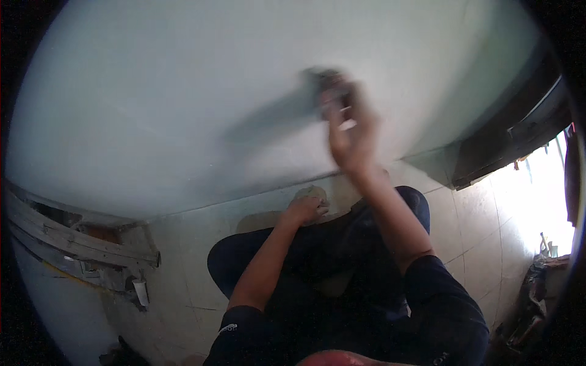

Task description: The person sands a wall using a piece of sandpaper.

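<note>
My right hand (350, 123) is raised against the pale wall (160, 105), its fingers closed around a small dark object (334, 84). Motion blur hides what kind of object it is. A dark shadow from the hand and object stretches left across the wall. Lower down, between my knees, my left hand (307, 209) has its fingers curled at a pale, roundish object (311, 192). The hand covers much of that object, so its kind is unclear. My legs (247, 256), in dark trousers, are bent with the knees spread close to the wall's base.
Tiled floor (471, 219) surrounds me. Rough wooden boards (91, 247) stand at the left, with a white cup-like item (140, 293) beside them. A dark wooden piece (508, 128) juts in at upper right, near a bright opening (535, 201). Clutter (526, 306) lies at lower right.
</note>
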### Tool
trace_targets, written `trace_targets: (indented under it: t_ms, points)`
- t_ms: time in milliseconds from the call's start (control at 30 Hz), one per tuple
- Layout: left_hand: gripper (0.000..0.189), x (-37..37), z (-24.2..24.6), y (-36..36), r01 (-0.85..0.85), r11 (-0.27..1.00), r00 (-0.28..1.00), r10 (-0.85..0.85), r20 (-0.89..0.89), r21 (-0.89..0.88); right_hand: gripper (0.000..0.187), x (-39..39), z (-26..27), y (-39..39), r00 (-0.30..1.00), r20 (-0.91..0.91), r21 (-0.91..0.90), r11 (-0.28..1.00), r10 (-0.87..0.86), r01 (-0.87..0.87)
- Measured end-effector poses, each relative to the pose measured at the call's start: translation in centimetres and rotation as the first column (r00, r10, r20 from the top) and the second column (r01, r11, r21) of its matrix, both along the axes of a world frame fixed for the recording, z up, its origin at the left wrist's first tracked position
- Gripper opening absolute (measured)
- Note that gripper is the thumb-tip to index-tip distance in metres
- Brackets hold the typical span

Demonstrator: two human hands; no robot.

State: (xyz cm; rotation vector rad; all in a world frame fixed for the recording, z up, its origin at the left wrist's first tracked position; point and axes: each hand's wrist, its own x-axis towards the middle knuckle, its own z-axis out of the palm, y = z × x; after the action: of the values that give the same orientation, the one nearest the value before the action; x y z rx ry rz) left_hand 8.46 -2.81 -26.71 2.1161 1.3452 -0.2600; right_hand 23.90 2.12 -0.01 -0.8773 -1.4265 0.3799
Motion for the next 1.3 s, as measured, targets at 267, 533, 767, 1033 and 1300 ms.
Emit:
trace_targets:
  t_ms: [267, 533, 767, 1033, 1300]
  points:
    - [0.052, -1.8, -3.2, 0.0, -0.006, 1.000, 0.997, 0.005, 0.075, 0.013, 0.023, -1.9, -0.7, -0.2, 0.993, 0.033, 0.038, 0.993, 0.114, -0.115]
    - [0.053, -0.3, 0.9, 0.1, -0.013, 0.994, 0.999, 0.008, -0.046, -0.111, 0.019, 2.0, 0.6, 1.0, 0.981, -0.156, 0.039, 0.992, -0.114, 0.122]
    - [0.048, -1.7, -3.3, 0.0, -0.004, 0.996, 0.993, -0.006, 0.121, 0.084, 0.026, -4.4, -2.3, -1.3, 0.949, 0.148, -0.136, 0.956, 0.278, -0.259]
    - [0.053, -0.8, 0.6, -0.1, -0.066, 0.994, 0.996, 0.070, 0.046, -0.085, 0.024, 3.7, 2.3, 0.9, 0.933, -0.358, -0.084, 0.996, -0.037, 0.007]
    - [0.048, -1.4, -1.3, -0.6, -0.044, 0.996, 0.986, 0.031, 0.162, 0.077, 0.017, -4.6, -1.9, -1.5, 0.966, 0.103, -0.056, 0.971, 0.239, -0.234]
